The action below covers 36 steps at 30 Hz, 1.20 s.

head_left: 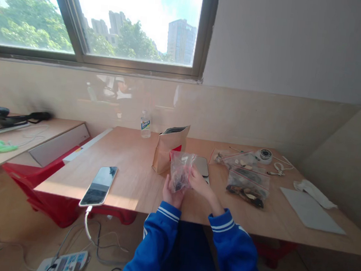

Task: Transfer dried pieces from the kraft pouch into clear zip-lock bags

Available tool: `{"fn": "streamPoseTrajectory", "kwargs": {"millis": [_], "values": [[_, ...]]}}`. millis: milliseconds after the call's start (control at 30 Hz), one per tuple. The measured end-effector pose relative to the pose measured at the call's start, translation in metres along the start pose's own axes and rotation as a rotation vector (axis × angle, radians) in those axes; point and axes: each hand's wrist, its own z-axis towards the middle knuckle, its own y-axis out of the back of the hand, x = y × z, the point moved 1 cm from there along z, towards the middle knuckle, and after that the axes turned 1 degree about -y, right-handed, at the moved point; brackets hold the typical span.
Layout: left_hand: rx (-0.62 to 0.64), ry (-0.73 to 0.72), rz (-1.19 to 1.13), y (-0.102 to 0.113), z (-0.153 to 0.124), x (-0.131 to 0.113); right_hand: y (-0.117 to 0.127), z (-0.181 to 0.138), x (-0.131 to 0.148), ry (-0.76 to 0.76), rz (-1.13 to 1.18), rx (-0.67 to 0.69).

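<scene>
Both of my hands hold one clear plastic zip bag (180, 169) with dark small items inside, just above the front of the wooden table (136, 182). My left hand (171, 194) grips the bag from below, fingers wrapped round it. My right hand (198, 182) pinches its right side near the top. Behind the bag stands an open brown paper pouch (167, 148). A small flat scale (202, 166) lies partly hidden behind the bag and my right hand.
Several more filled zip bags (247, 183) lie to the right, with a roll of tape (265, 155), a grey sheet (311, 211) and a white cloth (315, 192). A phone (99, 185) on a cable lies left; a water bottle (145, 124) stands at the back. A power strip (63, 265) is on the floor.
</scene>
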Motion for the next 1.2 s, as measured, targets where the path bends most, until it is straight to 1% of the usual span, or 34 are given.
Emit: {"fn": "streamPoseTrajectory", "kwargs": {"millis": [67,100,267,300,333,400,467,633,767,833,1000,1133,1200], "values": [[-0.008,-0.001,0.005,0.001,0.001,0.000,0.002,-0.001,0.000,0.002,-0.063,0.057],[-0.010,-0.009,0.014,0.002,0.002,0.001,0.004,-0.002,0.001,0.000,-0.088,0.106],[-0.006,-0.087,0.050,0.005,0.009,0.006,0.010,-0.007,0.011,-0.047,-0.097,0.475],[-0.022,-0.098,0.051,0.005,0.010,0.007,0.010,-0.008,0.012,-0.065,-0.108,0.513],[-0.043,-0.100,0.047,0.004,0.010,0.007,0.009,-0.008,0.013,-0.079,-0.122,0.524],[-0.084,-0.085,0.034,0.003,0.010,0.007,0.005,-0.009,0.014,-0.085,-0.133,0.493],[-0.096,-0.071,0.017,0.001,0.009,0.006,-0.001,-0.010,0.015,-0.070,-0.130,0.448],[-0.040,-0.102,-0.018,0.002,0.008,0.001,-0.014,-0.008,0.019,-0.033,-0.157,0.375],[-0.025,-0.150,-0.025,0.006,0.009,0.002,-0.014,-0.003,0.017,-0.088,-0.154,0.204],[-0.021,-0.165,-0.023,0.006,0.009,0.002,-0.012,-0.001,0.016,-0.113,-0.127,0.153],[-0.028,-0.136,-0.007,0.003,0.006,0.001,-0.008,0.001,0.023,-0.102,-0.125,0.169],[-0.045,-0.133,0.021,0.002,0.007,0.001,-0.006,0.003,0.031,-0.098,-0.152,0.208],[-0.055,-0.139,0.029,0.003,0.008,0.002,-0.003,0.003,0.033,-0.077,-0.128,0.211]]}}
